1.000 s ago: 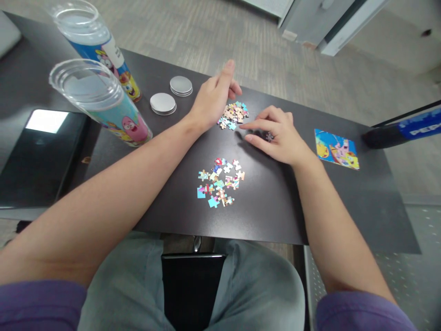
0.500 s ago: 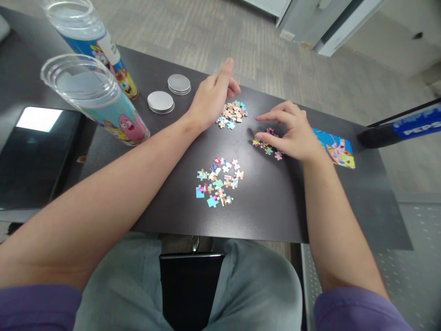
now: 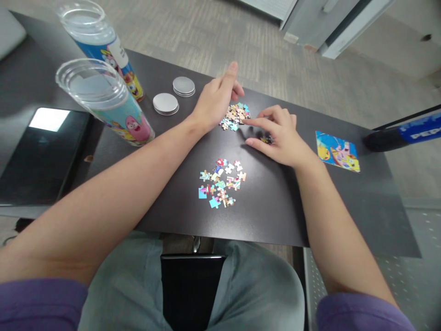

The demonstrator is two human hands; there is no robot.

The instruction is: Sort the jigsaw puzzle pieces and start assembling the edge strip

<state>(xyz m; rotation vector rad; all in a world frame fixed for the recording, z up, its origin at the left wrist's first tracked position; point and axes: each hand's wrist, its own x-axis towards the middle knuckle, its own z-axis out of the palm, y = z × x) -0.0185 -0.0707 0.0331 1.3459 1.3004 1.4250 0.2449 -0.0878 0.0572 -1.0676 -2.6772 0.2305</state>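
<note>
Bright puzzle pieces (image 3: 237, 115) lie heaped on the dark worktop (image 3: 268, 202) (a second scatter (image 3: 221, 182) sits nearer); the left hand (image 3: 215, 99) rests open beside the heap, the right hand (image 3: 277, 138) curls loosely over a few pieces – better to slide them gently, fingers flat

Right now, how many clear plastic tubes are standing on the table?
2. One tube stands near the table's left edge beside the dark tablet; the other tube stands just behind it, farther away. Both are open on top.
</note>
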